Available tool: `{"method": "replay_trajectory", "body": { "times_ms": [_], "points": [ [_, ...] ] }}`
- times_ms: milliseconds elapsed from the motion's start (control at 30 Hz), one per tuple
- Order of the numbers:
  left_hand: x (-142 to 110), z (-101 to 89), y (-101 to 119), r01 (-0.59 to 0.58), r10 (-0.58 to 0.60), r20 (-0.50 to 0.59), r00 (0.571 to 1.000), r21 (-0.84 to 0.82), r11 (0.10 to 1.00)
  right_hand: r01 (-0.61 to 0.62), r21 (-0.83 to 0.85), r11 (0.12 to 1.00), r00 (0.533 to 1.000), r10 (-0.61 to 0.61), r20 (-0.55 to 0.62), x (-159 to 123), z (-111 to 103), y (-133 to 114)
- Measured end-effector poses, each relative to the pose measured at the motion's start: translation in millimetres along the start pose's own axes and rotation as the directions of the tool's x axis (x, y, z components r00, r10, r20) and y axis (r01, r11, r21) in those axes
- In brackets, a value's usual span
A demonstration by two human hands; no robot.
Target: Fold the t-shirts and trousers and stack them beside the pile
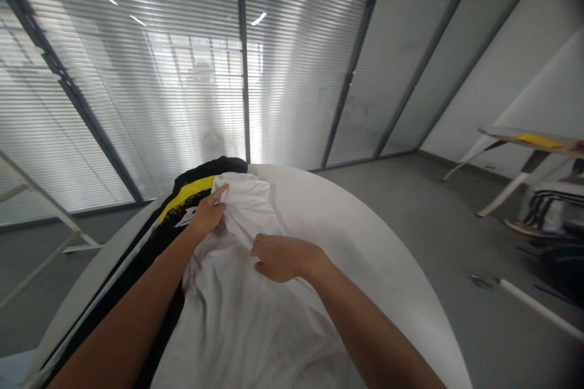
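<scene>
A white cloth garment [255, 310], wrinkled and partly folded at its far end, stretches across the round table towards me. My left hand [210, 214] lies on its far left edge, with index finger and thumb apart. Lower and to the right, my right hand [285, 257] has its fingers curled at the garment's right side, closed on the fabric. Under the white cloth's left side is a black garment [212, 165] with a yellow band and white print, partly hidden by my left arm.
The white round table [365, 243] has a curved edge on the right. A white metal frame [50, 200] stands at left. Blinds-covered glass panels [292, 73] rise behind. At right are a wooden-topped table [547, 140] and a white pole [538, 307] near the grey floor.
</scene>
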State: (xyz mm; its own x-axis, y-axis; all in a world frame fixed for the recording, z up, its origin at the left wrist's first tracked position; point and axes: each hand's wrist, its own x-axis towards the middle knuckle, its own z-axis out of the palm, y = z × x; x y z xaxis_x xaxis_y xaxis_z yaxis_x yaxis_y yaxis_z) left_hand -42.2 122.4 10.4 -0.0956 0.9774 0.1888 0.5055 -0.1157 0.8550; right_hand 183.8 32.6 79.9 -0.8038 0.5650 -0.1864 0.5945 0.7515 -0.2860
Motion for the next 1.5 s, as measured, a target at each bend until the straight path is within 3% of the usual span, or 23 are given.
{"method": "replay_trajectory", "body": {
  "times_ms": [133,300,533,700,833,1000,1133,1267,1367,1433,1500],
  "points": [
    [10.8,-9.3,-7.9,-0.043,0.044,-0.095,0.994,0.006,0.999,0.119,0.016,0.993,0.990,-0.117,-0.076,9.6,5.2,-11.3],
    [22.0,-18.8,-14.9,-0.090,0.101,-0.145,0.984,0.079,0.993,0.182,0.057,0.982,0.975,-0.173,-0.138,17.7,11.6,-21.3],
    [29.3,-13.6,-40.1,-0.113,0.129,-0.043,0.991,0.262,0.958,0.182,0.142,0.973,0.983,-0.180,-0.026,24.1,20.1,-23.5],
    [26.8,-14.0,-31.5,-0.164,0.180,-0.047,0.982,0.241,0.957,0.225,0.193,0.955,0.974,-0.219,-0.052,25.1,21.8,-21.4],
    [27.3,-13.3,-29.3,-0.233,0.254,-0.045,0.966,0.271,0.934,0.255,0.142,0.956,0.967,-0.253,-0.032,27.3,23.7,-19.7],
    [33.1,-7.3,-47.8,-0.179,0.196,0.003,0.981,0.421,0.889,0.244,0.122,0.962,0.969,-0.246,0.000,28.0,25.4,-18.8],
    [28.1,-7.8,-43.9,-0.166,0.208,-0.031,0.978,0.496,0.852,0.242,0.227,0.943,0.970,-0.244,-0.018,25.2,20.1,-14.5],
    [17.5,-12.9,-24.8,0.074,0.021,-0.160,0.987,0.564,0.823,0.182,0.354,0.918,0.983,-0.171,-0.060,21.1,9.2,1.8],
    [12.8,-15.8,-12.9,0.156,-0.117,-0.102,0.988,0.637,0.755,0.068,0.403,0.913,0.988,-0.004,-0.157,21.5,7.3,26.2],
    [11.3,-16.6,-7.6,0.163,-0.174,-0.054,0.983,0.690,0.706,-0.075,0.401,0.913,0.956,0.180,-0.233,25.2,12.3,46.6],
    [10.5,-16.6,-4.4,0.165,-0.232,-0.006,0.973,0.722,0.672,-0.241,0.411,0.879,0.882,0.375,-0.286,31.2,21.2,66.4]
  ]
}}
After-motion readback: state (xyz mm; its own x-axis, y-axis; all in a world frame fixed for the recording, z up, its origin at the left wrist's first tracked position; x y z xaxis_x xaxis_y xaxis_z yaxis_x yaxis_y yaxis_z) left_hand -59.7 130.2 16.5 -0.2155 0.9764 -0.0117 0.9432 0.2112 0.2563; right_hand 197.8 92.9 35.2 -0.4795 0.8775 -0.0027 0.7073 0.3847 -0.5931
